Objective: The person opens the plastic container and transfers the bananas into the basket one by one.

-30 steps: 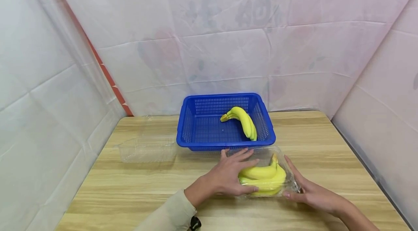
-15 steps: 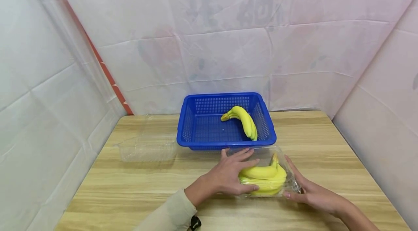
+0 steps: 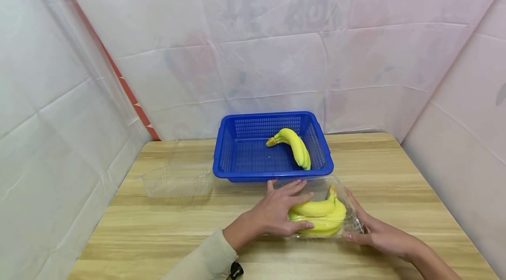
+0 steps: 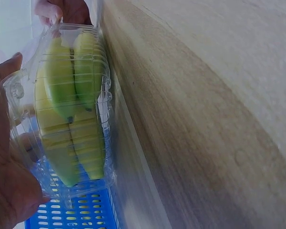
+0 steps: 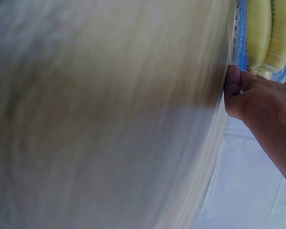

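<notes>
In the head view, a clear plastic clamshell box (image 3: 322, 184) lies on the table in front of the blue basket, its lid down over a bunch of yellow bananas (image 3: 326, 220). My left hand (image 3: 278, 212) holds its left end, the fingers spread over the top and the thumb along the near side. At the right end, my right hand (image 3: 377, 232) grips the box between the thumb in front and the fingers behind. Greenish banana tips (image 4: 66, 171) show through the ribbed plastic in the left wrist view. Part of the right fingers is hidden behind the box.
The blue basket (image 3: 272, 174) stands behind the box, with another banana bunch (image 3: 294, 146) at its right side. A second clear clamshell box (image 3: 175, 183) stands with its lid raised on the left of the wooden table (image 3: 170, 231). Sheet walls (image 3: 272, 64) enclose the table.
</notes>
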The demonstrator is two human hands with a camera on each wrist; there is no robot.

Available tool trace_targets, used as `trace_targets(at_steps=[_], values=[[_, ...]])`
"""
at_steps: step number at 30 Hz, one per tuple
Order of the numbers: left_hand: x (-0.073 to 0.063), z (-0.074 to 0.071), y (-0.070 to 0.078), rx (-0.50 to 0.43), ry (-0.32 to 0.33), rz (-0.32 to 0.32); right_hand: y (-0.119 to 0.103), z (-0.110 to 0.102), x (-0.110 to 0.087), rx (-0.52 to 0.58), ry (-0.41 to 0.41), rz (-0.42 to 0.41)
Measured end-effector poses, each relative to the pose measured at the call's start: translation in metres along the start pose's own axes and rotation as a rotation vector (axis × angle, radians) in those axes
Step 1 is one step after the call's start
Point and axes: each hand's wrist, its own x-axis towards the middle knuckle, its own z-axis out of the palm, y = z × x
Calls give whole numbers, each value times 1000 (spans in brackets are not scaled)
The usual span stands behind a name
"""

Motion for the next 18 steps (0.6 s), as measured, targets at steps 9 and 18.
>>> trace_targets(at_steps=[9,18], values=[[-1,-1,0,-25,-10,1,0,0,1,16,-9,2],[-1,-3,0,-53,-8,-4,0,0,0,33,-5,-27]])
